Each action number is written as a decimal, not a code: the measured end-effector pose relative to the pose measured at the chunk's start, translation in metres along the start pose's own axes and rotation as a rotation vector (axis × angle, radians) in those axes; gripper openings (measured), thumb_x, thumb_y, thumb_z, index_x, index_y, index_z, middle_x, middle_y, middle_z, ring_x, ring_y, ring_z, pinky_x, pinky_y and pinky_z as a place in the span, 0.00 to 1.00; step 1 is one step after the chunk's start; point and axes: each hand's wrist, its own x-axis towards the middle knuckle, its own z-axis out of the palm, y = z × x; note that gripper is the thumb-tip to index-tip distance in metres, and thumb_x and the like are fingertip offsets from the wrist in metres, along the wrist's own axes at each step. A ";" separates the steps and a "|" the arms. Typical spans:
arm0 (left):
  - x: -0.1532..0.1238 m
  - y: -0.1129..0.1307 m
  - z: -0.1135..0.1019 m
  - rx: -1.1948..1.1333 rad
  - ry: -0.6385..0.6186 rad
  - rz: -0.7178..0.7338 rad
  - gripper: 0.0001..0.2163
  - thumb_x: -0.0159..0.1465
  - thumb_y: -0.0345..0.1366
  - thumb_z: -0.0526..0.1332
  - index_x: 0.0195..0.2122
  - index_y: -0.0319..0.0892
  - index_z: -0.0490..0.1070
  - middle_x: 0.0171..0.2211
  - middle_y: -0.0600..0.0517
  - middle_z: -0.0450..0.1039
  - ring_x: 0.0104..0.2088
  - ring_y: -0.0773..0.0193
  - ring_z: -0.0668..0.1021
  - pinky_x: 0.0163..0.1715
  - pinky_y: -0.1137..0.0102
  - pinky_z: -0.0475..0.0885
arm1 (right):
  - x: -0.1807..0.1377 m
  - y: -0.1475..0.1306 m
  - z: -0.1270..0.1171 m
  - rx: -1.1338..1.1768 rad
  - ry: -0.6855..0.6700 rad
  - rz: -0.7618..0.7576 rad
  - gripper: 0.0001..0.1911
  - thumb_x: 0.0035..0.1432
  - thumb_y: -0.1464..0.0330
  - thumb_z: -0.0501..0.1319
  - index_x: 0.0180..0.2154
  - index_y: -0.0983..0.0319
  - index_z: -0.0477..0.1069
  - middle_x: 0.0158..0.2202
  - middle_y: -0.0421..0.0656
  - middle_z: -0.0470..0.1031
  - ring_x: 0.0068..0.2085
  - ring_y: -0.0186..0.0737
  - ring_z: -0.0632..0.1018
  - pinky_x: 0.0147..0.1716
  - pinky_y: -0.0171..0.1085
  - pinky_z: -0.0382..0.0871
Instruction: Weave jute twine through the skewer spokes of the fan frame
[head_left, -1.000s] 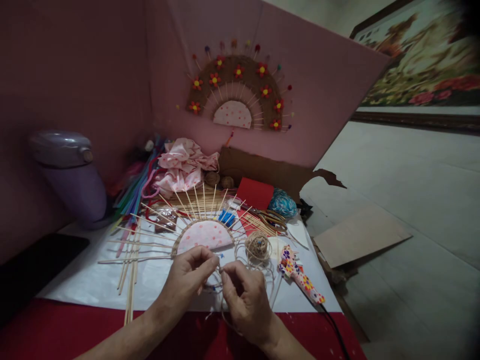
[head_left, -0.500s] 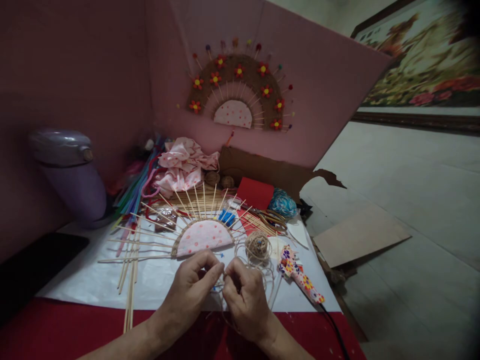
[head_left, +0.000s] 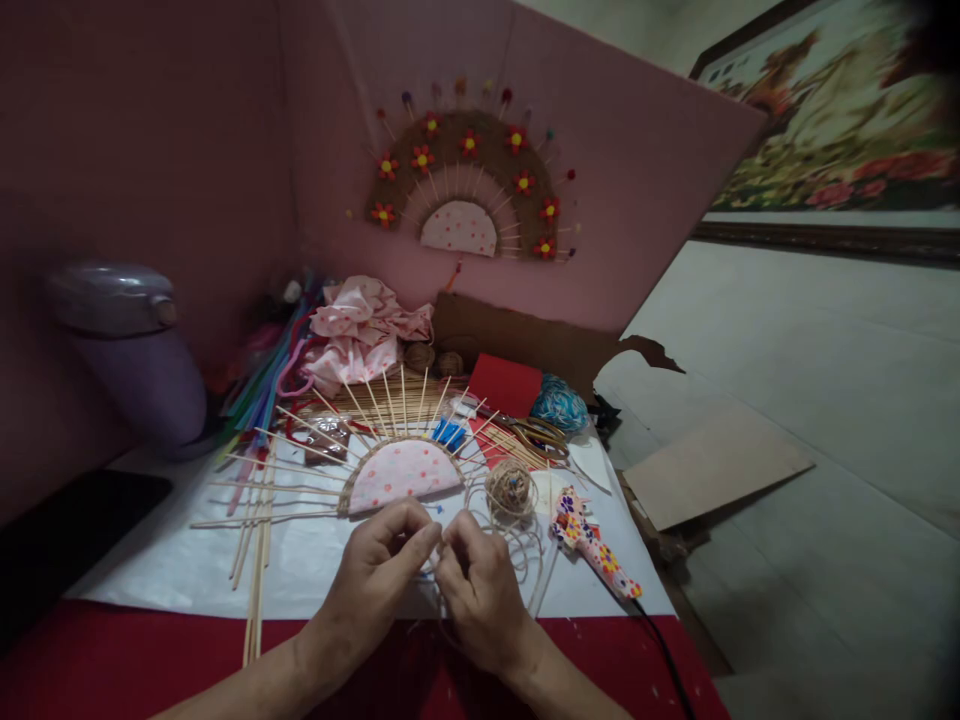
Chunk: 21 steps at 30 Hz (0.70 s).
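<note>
My left hand [head_left: 379,580] and my right hand [head_left: 476,590] meet over the white paper [head_left: 315,560], fingertips pinched together on a strand of jute twine [head_left: 525,560] that loops back to a small twine ball [head_left: 510,488]. Just beyond the hands lies a pink dotted half-disc [head_left: 401,472] with thin wooden sticks [head_left: 300,440] fanning out from it. A small blue bit shows between the fingers.
A flower-patterned glue gun [head_left: 589,545] with a black cord lies right of the hands. Scissors [head_left: 544,435], red card [head_left: 506,385], blue yarn [head_left: 561,405], pink cloth [head_left: 364,335] and pipe cleaners [head_left: 262,375] sit behind. A purple jug [head_left: 131,350] stands left. A finished fan [head_left: 465,180] hangs on the pink board.
The two hands have drawn closer until the fingertips touch, still pinching the twine. The view has shifted slightly to the left.
</note>
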 end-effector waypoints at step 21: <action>0.007 -0.003 -0.006 0.033 -0.024 -0.127 0.14 0.59 0.43 0.57 0.23 0.39 0.63 0.19 0.58 0.59 0.21 0.71 0.62 0.20 0.76 0.58 | -0.001 -0.001 -0.004 0.196 -0.051 -0.042 0.08 0.59 0.69 0.50 0.28 0.61 0.61 0.19 0.33 0.56 0.20 0.29 0.59 0.22 0.31 0.53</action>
